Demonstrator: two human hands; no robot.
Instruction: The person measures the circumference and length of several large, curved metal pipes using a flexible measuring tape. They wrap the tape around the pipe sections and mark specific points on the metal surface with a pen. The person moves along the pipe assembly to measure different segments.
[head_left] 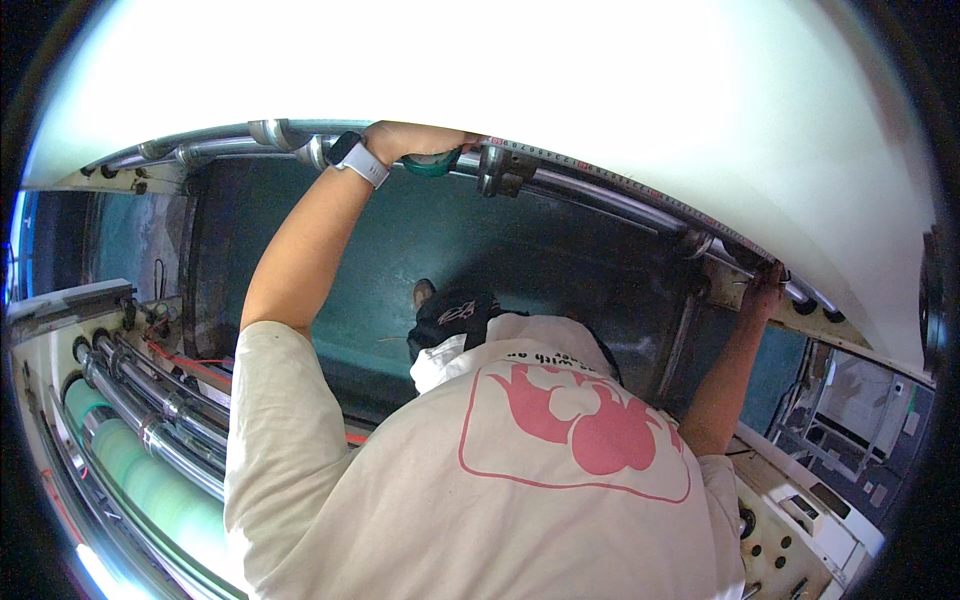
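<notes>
My left hand (pixel 415 140), with a white-strapped watch on the wrist, reaches up to a long shiny metal bar (pixel 600 200) and closes around a teal ring (pixel 432 166) that sits on it. A dark metal clamp (pixel 503 170) is on the bar just right of that hand. My right hand (pixel 768 288) grips the bar's far right end at a metal bracket (pixel 728 285). Above the bar, a wide white sheet (pixel 520 70) fills the upper view, with a measuring strip along its edge.
Under the bar lies a dark teal machine bed (pixel 480 240). Several chrome rollers (pixel 160 420) and a pale green roll (pixel 165 490) stand at lower left. A cream control panel with knobs (pixel 800 520) is at lower right. My cream shirt and a black shoe (pixel 452 312) fill the centre.
</notes>
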